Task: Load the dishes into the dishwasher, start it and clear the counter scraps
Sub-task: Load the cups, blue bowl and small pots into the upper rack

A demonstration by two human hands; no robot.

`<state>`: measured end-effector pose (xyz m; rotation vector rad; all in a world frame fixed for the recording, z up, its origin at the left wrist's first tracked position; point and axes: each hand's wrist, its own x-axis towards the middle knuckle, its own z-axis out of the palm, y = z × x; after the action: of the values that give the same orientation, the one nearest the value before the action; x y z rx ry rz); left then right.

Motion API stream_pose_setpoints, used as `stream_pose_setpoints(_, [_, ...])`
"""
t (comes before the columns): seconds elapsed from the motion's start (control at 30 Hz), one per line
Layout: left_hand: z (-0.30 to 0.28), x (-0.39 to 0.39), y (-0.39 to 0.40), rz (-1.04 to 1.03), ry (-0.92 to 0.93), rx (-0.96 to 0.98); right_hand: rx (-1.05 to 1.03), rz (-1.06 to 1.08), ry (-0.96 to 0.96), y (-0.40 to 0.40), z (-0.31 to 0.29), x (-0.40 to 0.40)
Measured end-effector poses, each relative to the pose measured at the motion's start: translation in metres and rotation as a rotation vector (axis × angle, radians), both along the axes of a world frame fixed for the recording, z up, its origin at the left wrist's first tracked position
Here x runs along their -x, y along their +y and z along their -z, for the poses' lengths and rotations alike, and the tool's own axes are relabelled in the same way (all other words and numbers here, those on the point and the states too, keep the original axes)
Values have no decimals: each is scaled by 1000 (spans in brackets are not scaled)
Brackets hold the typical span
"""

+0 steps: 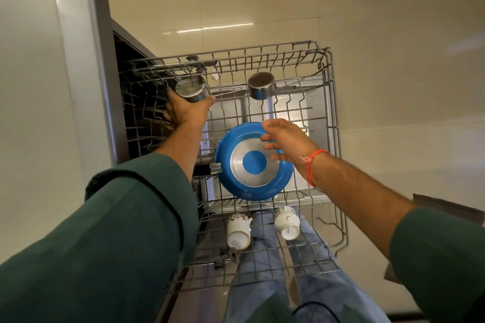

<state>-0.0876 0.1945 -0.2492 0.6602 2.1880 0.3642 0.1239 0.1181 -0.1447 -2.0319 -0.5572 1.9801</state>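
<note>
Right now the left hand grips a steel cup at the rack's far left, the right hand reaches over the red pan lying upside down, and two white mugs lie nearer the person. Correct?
Not quite: the pan is blue, not red, as the head view shows. The rest stands: the left hand grips the steel cup at the rack's far left, the right hand reaches over the upside-down pan, and two white mugs lie nearer the person.

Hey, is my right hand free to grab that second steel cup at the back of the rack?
Probably yes. The right hand is open over the blue pan, holding nothing, and only bare rack wire lies between it and the second steel cup. The left hand grips the other cup.
</note>
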Motion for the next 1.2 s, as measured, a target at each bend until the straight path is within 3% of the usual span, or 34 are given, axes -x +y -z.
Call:
stream_pose_setpoints(0.1, [-17,-19,-26,-6,19,-73,-44,-28,-80,-5,-3,1])
stream_pose_setpoints(0.33, [-64,-76,-128,-237,-340,-161,-123,-45,-124,-27,-37,-5])
stream_pose_setpoints(0.5, [-91,-90,-198,-299,-483,-143,-123,9,-118,-54,-68,-18])
stream_pose_setpoints(0.8, [-131,-114,-241,-356,-531,-185,-163,-29,-43,-119,-112,-55])
stream_pose_setpoints(1.2, [-196,-194,-313,-450,-567,-302,-364,-323,47,-205,-157,-144])
